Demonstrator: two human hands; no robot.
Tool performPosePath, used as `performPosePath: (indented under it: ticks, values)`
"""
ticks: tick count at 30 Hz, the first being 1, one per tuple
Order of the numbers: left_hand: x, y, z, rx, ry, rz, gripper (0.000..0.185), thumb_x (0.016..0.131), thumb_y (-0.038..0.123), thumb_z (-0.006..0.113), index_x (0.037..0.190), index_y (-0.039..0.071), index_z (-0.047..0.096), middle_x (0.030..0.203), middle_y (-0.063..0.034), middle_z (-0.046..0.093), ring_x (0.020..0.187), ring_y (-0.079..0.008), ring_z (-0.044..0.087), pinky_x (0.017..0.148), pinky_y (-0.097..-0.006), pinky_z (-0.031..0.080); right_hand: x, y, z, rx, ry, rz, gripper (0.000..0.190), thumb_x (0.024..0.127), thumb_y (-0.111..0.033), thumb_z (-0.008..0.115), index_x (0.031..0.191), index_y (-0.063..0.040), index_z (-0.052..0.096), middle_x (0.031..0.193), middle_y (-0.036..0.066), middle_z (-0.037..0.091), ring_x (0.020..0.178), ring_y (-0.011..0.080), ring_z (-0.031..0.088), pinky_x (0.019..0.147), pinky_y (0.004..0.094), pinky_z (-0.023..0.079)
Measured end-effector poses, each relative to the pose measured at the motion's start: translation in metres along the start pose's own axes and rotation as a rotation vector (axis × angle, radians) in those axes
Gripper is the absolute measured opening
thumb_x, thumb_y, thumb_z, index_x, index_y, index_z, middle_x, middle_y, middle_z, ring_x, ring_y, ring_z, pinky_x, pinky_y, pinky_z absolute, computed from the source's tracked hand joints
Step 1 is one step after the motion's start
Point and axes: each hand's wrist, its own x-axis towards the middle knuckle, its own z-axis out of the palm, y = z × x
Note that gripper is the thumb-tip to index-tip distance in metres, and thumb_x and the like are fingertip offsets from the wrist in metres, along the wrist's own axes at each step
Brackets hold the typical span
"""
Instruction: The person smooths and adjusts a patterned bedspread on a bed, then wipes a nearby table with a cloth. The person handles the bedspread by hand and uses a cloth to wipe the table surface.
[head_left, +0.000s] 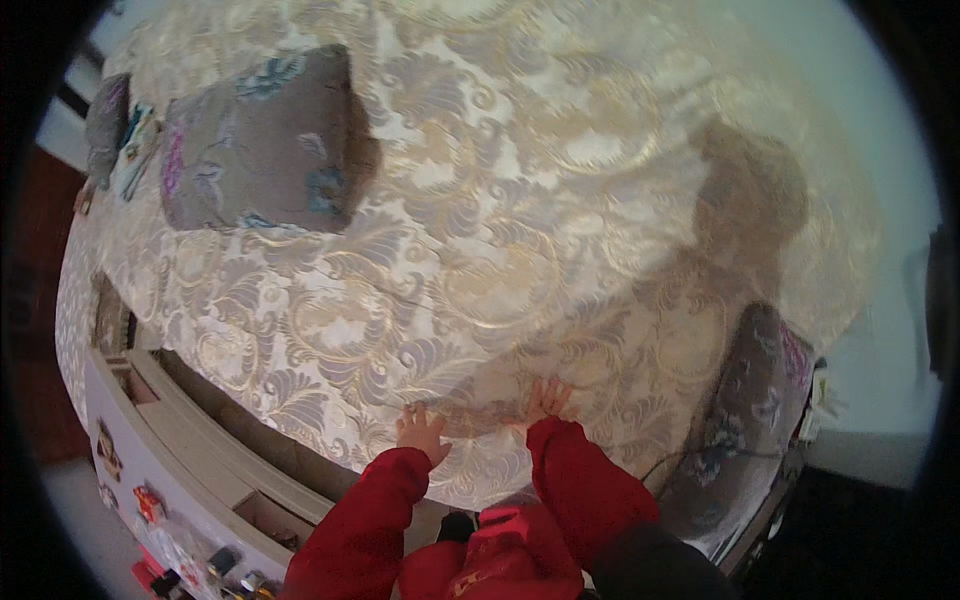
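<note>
A cream, gold and grey-purple patterned cover (480, 270) lies spread over a wide flat surface. My left hand (423, 431) rests palm down near its close edge, fingers apart and holding nothing. To the right, my right hand (549, 401) is also laid on the cover with spread fingers, within my shadow. Red sleeves reach to both wrists. Further away at the upper left lies a grey cushion (262, 142) with blue and pink flower patterns.
At the right edge is a grey flowered padded piece (739, 420) with a thin dark cable. A smaller grey cushion (109, 131) lies far left, beside folded cloth (137, 154). A pale cabinet (217, 457) with open compartments and small items stands at lower left.
</note>
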Motion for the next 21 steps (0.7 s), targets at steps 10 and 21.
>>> performPosePath:
  ticks: [10, 21]
  values:
    - [-0.004, 0.025, 0.022, -0.077, 0.265, -0.087, 0.073, 0.076, 0.05, 0.067, 0.135, 0.012, 0.046, 0.151, -0.0245, 0.022, 0.141, -0.047, 0.011, 0.108, -0.0626, 0.02, -0.001, 0.015, 0.006, 0.13, 0.143, -0.115, 0.116, 0.068, -0.07, 0.065, 0.153, -0.019, 0.005, 0.158, 0.013, -0.011, 0.141, 0.0463, -0.016, 0.105, 0.0711, -0.002]
    - [0.031, 0.211, 0.111, -0.213, 0.606, -0.201, 0.089, 0.075, 0.053, 0.068, 0.148, 0.02, 0.029, 0.156, -0.0207, 0.008, 0.143, -0.0445, 0.001, 0.108, -0.0658, 0.003, 0.098, 0.128, -0.087, -0.196, 0.685, -1.093, 0.067, 0.076, -0.041, 0.069, 0.138, -0.025, 0.047, 0.146, 0.0, 0.038, 0.139, 0.028, 0.026, 0.109, 0.0637, 0.017]
